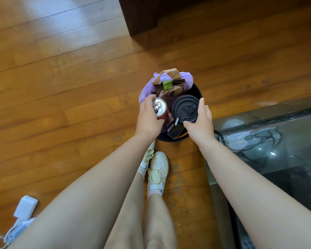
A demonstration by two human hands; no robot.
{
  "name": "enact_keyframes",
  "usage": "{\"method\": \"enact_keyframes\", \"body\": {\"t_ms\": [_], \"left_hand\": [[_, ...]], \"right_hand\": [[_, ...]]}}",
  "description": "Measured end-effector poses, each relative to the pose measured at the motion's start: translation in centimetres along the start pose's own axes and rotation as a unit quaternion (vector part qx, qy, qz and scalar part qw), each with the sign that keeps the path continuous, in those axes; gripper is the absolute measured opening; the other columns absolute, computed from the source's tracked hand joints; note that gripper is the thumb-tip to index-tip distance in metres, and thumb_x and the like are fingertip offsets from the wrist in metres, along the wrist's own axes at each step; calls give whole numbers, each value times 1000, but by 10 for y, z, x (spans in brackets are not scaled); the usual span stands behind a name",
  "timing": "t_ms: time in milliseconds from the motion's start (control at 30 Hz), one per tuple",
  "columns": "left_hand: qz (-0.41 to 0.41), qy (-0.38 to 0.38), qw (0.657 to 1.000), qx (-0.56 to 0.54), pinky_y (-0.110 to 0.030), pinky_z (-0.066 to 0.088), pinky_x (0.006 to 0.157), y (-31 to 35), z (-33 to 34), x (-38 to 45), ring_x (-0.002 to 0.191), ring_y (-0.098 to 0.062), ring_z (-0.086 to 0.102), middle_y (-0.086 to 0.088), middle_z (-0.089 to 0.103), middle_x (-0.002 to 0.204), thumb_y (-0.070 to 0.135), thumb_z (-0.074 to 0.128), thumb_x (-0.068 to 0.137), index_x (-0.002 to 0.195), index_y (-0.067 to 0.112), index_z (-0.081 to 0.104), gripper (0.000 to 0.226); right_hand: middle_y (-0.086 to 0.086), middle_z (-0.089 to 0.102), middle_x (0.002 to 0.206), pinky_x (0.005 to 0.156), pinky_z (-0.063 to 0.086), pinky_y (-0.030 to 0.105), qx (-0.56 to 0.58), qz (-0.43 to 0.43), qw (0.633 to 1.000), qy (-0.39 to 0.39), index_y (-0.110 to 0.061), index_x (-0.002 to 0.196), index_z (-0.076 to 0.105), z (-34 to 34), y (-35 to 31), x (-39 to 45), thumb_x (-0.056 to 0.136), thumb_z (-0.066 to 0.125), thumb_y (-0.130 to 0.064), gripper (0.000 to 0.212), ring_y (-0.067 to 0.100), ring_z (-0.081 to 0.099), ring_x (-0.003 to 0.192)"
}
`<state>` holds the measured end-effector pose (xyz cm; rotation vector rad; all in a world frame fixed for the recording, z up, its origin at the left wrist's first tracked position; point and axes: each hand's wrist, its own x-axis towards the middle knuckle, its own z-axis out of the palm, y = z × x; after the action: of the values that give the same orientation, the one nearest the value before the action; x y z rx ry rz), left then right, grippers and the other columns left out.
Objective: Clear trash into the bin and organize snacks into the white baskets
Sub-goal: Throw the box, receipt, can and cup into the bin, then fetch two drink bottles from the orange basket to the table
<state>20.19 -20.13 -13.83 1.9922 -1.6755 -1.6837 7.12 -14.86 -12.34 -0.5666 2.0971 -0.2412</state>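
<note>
A round black bin (197,90) with a purple liner (144,94) stands on the wooden floor just beyond my feet. Inside it sit a brown paper bag (171,81) with handles and a dark carton. My left hand (147,119) grips a red drink can (160,108) with a silver top, held over the bin's left side. My right hand (201,121) wraps around a cup with a black lid (185,108), held over the bin's right side.
A glossy dark table (276,141) fills the right side, its edge close to my right forearm. Dark wooden furniture (142,15) stands at the top. A white charger with cable (23,211) lies on the floor at bottom left. My white shoes (158,168) are under the bin's near rim.
</note>
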Motion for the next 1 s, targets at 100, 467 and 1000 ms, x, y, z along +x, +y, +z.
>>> {"method": "enact_keyframes", "body": {"t_ms": [100, 467, 1000], "left_hand": [[-40, -29, 998, 30, -19, 23, 102, -6, -2, 0, 142, -19, 21, -5, 16, 156, 0, 68, 76, 149, 16, 9, 96], [-255, -35, 955, -147, -30, 45, 74, 19, -103, -141, 89, -16, 56, -6, 58, 114, 11, 54, 89, 134, 13, 42, 47], [-299, 142, 862, -383, -10, 33, 32, 33, -228, -396, 34, -5, 43, -4, 53, 66, 12, 46, 96, 118, 5, 56, 26]], "right_hand": [[-1, 0, 158, 90, 33, 23, -1, -4, 1000, -7, -31, 148, 2, 0, 2, -7, 89, 54, -6, 83, 22, 23, 141], [0, 61, 110, 88, 47, 32, 59, 57, 985, -154, -21, 128, 48, -62, -14, -152, 89, 51, -13, 40, 15, 58, 95], [6, 55, 66, 45, 36, 23, -9, 64, 981, -184, -14, 83, 57, -120, -73, -334, 91, 51, -12, 10, 15, 46, 51]]}}
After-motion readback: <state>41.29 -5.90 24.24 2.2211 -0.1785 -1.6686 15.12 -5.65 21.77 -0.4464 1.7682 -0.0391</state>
